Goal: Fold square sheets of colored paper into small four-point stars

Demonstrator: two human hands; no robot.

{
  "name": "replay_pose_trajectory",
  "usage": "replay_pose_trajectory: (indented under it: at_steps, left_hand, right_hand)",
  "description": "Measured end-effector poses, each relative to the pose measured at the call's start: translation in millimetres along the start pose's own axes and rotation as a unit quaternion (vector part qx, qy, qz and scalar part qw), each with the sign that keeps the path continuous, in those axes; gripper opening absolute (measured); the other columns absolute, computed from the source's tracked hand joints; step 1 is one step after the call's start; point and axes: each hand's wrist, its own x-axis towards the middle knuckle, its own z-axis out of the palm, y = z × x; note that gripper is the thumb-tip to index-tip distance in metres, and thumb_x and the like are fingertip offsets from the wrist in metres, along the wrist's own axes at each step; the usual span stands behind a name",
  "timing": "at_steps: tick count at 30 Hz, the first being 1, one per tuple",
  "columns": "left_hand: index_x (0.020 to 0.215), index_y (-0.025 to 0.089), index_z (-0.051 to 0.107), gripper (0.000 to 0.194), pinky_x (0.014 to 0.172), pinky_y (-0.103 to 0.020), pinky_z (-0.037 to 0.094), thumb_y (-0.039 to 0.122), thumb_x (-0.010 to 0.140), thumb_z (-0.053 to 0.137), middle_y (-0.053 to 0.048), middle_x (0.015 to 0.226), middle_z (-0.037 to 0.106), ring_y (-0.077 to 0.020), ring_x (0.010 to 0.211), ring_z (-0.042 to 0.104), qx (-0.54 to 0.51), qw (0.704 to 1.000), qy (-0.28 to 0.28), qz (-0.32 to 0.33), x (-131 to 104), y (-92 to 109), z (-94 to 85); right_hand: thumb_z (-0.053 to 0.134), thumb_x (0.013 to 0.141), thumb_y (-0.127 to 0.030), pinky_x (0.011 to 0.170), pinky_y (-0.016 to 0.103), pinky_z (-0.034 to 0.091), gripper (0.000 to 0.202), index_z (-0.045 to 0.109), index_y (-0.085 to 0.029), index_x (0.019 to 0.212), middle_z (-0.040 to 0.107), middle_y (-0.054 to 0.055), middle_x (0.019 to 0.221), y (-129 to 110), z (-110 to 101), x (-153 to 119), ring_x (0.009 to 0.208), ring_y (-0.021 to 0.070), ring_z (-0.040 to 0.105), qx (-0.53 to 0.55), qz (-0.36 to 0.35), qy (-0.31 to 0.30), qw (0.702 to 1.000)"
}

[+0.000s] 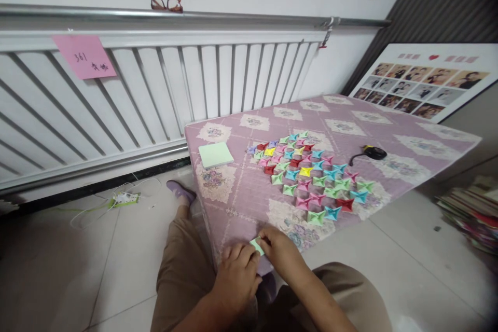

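At the near corner of the table, a small folded piece of light green paper [257,246] shows between my hands. My left hand [238,273] is closed at its left side, with bent fingers pressed onto it. From the right, my right hand [280,250] pinches its other edge between thumb and fingers. Parts of the paper are hidden under the fingers. Farther back lies a stack of light green square paper [216,155]. To the right of it, many folded paper stars [305,171] in pink, green, blue, red and yellow stand in rows.
A purple flowered cloth [249,187] covers the table. A black-and-yellow object with a strap [374,152] lies at the right. Behind are a white radiator [218,78] and a photo board [422,83]. A power strip with cables [124,198] lies on the floor at left.
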Motion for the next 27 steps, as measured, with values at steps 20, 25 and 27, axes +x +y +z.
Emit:
replay_pose_trajectory:
  at_steps: [20, 25, 27]
  left_hand:
    - [0.096, 0.02, 0.058, 0.013, 0.08, -0.03, 0.038, 0.02, 0.088, 0.048, -0.004, 0.102, 0.058, -0.019, 0.094, 0.053, -0.019, 0.995, -0.05, -0.08, 46, -14, -21.7]
    - [0.1, 0.021, 0.057, 0.018, 0.076, -0.029, 0.039, 0.02, 0.084, 0.05, -0.004, 0.105, 0.059, -0.0193, 0.093, 0.055, -0.04, 0.992, -0.109, -0.05, 63, -23, -30.6]
    - [0.096, 0.021, 0.059, 0.015, 0.074, -0.028, 0.039, 0.022, 0.082, 0.052, -0.003, 0.099, 0.061, -0.0193, 0.091, 0.056, -0.042, 0.991, -0.125, -0.035, 68, -26, -32.7]
  right_hand:
    - [0.052, 0.078, -0.013, 0.074, 0.028, 0.041, 0.012, 0.059, -0.022, 0.082, 0.058, 0.003, 0.085, 6, -5, -4, 0.083, 0.0184, 0.055, -0.086, -0.057, -0.024, 0.994]
    - [0.053, 0.078, -0.014, 0.07, 0.028, 0.04, 0.01, 0.057, -0.023, 0.079, 0.058, 0.003, 0.083, 6, -4, -7, 0.081, 0.0182, 0.055, -0.085, -0.055, -0.012, 0.995]
    - [0.053, 0.078, -0.014, 0.07, 0.028, 0.04, 0.009, 0.056, -0.023, 0.078, 0.058, 0.003, 0.082, 7, -2, -9, 0.08, 0.0183, 0.054, -0.083, -0.058, -0.003, 0.995]
